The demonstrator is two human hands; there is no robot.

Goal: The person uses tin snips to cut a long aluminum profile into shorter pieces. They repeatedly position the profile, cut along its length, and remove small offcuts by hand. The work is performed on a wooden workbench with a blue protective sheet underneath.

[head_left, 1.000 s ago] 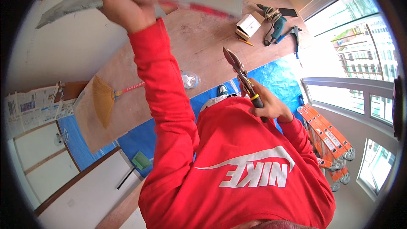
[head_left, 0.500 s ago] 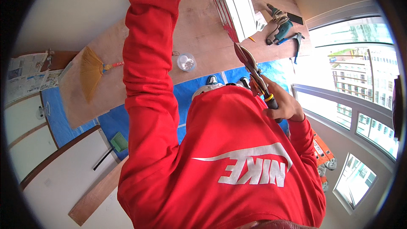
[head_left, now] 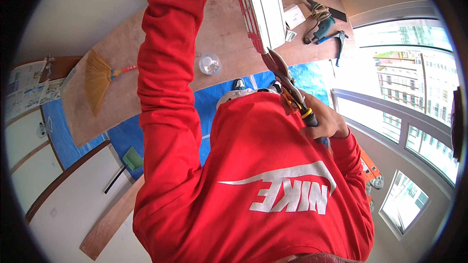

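Above the broad wooden board [head_left: 226,29], a pale metal strip [head_left: 265,9] with lengthwise ridges and a red edge extends down from the upper rim of the view; the right hand [head_left: 321,119] is wrapped around the dark, yellow-banded handles of the metal snips [head_left: 282,72], whose tips point up and away from the body and meet the strip's lower end, though whether the blades are clamped on it I cannot tell; the red left sleeve [head_left: 170,68] runs up past the upper rim, so the left hand is out of sight and its hold cannot be told; on the board, right of the strip, are a white-topped box [head_left: 294,16], a teal drill [head_left: 323,28] with its cord bundled, a dark flat object [head_left: 337,15] and a blue-and-black hand tool [head_left: 339,45]; left of the strip stand a clear plastic container [head_left: 209,64] and, farther off, a straw broom [head_left: 97,80]; blue sheeting [head_left: 312,75] covers the floor, with a green dustpan [head_left: 131,158] at lower left.
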